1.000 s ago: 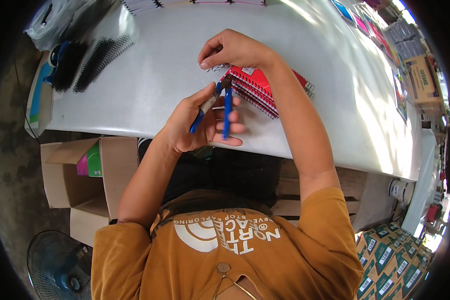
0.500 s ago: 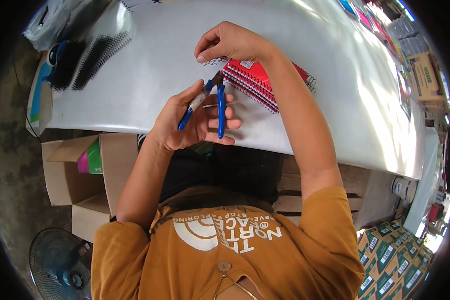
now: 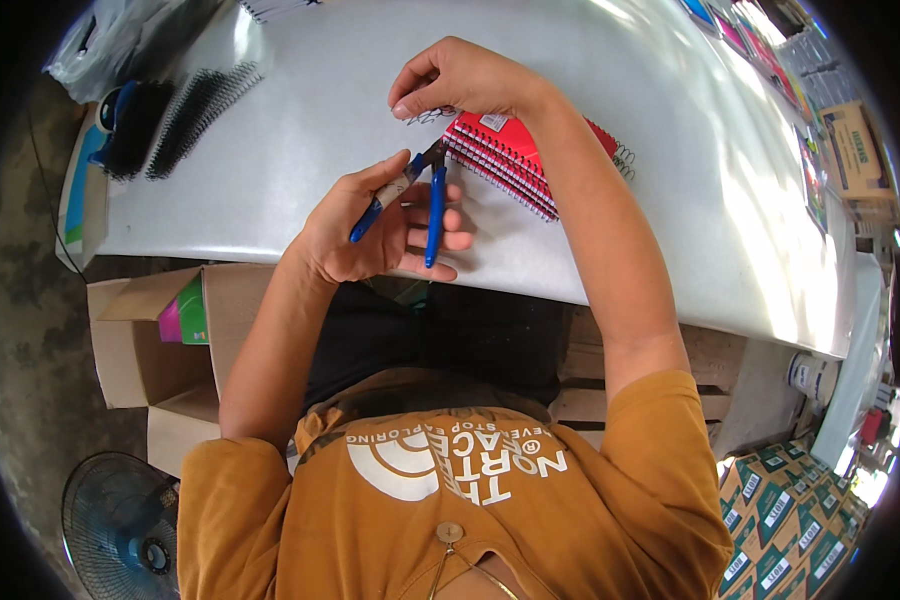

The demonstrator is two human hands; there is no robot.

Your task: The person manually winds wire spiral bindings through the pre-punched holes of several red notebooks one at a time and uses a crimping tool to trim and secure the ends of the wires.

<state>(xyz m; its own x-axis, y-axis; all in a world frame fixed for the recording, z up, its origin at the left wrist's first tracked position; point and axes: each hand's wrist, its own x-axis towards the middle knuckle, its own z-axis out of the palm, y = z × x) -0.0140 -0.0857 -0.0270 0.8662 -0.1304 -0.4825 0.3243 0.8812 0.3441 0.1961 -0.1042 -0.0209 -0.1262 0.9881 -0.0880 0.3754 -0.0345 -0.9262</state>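
My left hand holds a pair of cutting pliers with blue handles spread apart, one against the thumb side, the other along the fingers. The jaws are at the near left corner of a stack of red spiral notebooks. Above that corner, the fingers of my right hand are pinched together at the loose end of a black spiral wire, which sticks out from the stack. My right forearm crosses over the notebooks and hides part of them. More wire coil pokes out on their right side.
A light grey table carries everything. Bundles of black spiral wires lie at its left, near a plastic bag. Below the left edge stand an open cardboard box and a fan. Patterned cartons are at lower right.
My left hand and the pliers have shifted slightly up and left, with the handles still apart. My right hand stays nearly in place, a little higher at the wire end.
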